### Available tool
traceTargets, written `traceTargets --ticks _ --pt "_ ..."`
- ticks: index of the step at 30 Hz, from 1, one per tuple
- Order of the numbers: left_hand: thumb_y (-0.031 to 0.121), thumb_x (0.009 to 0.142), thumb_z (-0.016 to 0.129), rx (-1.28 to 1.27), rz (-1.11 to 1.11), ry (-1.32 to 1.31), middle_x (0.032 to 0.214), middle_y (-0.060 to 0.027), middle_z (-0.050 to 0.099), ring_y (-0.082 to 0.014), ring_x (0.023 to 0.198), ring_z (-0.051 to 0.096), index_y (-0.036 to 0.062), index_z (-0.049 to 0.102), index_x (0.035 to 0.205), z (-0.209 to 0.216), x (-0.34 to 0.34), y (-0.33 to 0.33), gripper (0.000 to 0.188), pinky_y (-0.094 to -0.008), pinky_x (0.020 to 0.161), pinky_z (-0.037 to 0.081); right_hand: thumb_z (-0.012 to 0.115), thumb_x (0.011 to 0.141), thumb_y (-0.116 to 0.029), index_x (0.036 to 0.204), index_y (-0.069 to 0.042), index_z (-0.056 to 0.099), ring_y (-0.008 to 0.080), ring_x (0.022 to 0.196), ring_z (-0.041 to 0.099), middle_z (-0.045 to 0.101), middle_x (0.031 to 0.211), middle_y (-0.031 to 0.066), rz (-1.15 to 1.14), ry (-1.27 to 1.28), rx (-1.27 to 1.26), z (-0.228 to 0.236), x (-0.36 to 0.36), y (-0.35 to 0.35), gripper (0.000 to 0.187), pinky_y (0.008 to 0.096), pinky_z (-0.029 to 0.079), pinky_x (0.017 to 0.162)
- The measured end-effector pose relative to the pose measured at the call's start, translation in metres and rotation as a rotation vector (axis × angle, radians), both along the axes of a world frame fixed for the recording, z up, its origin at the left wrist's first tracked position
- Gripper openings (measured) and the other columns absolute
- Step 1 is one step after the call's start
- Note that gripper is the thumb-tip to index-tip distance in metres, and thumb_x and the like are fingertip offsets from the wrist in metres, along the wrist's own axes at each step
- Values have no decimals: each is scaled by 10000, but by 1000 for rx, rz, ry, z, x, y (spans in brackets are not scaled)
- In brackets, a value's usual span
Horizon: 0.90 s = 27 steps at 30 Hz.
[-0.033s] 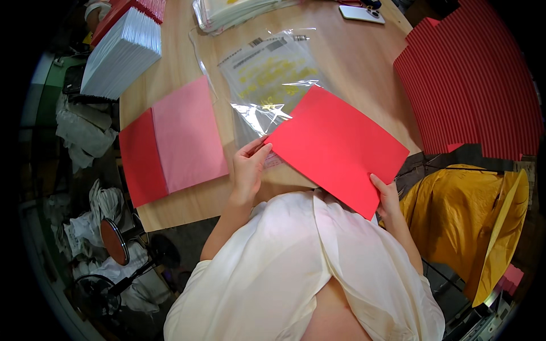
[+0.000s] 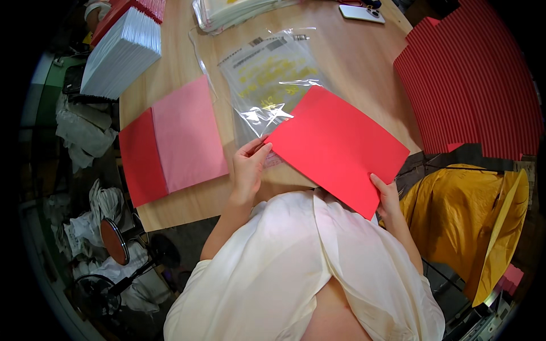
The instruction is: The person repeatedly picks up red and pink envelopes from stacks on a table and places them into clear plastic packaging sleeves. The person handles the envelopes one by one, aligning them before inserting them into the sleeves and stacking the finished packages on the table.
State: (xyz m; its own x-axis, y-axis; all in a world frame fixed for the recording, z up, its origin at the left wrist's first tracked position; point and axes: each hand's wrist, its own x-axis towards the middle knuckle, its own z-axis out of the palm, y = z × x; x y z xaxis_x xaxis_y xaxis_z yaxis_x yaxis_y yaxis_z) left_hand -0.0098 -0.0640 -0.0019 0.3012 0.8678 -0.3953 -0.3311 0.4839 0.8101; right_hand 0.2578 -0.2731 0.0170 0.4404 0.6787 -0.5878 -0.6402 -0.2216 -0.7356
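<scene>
Between my two hands is a flat red paper rectangle [image 2: 341, 148], tilted, its far left corner over a clear plastic bag [image 2: 267, 85]. Whether it is one sheet, a folder or a thin stack, I cannot tell. My left hand [image 2: 249, 167] pinches its left corner between thumb and fingers. At its near right edge my right hand [image 2: 388, 196] grips it, thumb on top and fingers hidden beneath. The bag has yellow print and lies flat on the wooden table [image 2: 352, 62]. Left of it, a pink sheet [image 2: 190, 136] lies beside or partly over a red sheet [image 2: 142, 159].
Tall red stacks [image 2: 466, 85] stand at the right. White-edged stacks [image 2: 122, 54] fill the far left corner, near another person's hand [image 2: 98, 14]. More plastic bags [image 2: 244, 12] and a phone [image 2: 362, 14] lie at the back. Yellow cloth [image 2: 460, 216] hangs at right; a fan [image 2: 96, 294] stands lower left.
</scene>
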Motion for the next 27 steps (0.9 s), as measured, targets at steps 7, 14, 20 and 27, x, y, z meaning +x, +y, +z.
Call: traceTargets --ticks 7,14,20,27 --pt "-16 860 646 57 63 108 1034 -169 660 -167 897 651 -99 552 1185 7 8 -5 349 -270 791 547 634 883 -54 1170 14 544 178 950 640 626 1085 101 -30 -44 38 5 -5 1 308 317 541 812" --pt "-10 844 664 57 46 130 1014 -159 667 -153 891 655 -86 579 1160 -6 4 0 336 -260 784 554 643 878 -51 1166 18 544 175 936 641 629 1074 96 -25 -89 39 8 -6 2 312 313 539 807" --pt "-15 827 683 183 54 333 993 -160 678 -150 889 658 -88 603 1126 10 11 -5 318 -238 761 550 651 876 -53 1147 21 569 166 928 641 637 1070 93 -25 -115 16 7 -4 1 293 305 538 797" --pt "-8 805 710 249 73 437 1009 -165 680 -151 905 659 -73 614 1118 3 12 -6 333 -243 777 547 649 878 -51 1133 19 581 165 922 645 645 1056 92 -31 -122 14 9 -5 2 274 300 539 796"
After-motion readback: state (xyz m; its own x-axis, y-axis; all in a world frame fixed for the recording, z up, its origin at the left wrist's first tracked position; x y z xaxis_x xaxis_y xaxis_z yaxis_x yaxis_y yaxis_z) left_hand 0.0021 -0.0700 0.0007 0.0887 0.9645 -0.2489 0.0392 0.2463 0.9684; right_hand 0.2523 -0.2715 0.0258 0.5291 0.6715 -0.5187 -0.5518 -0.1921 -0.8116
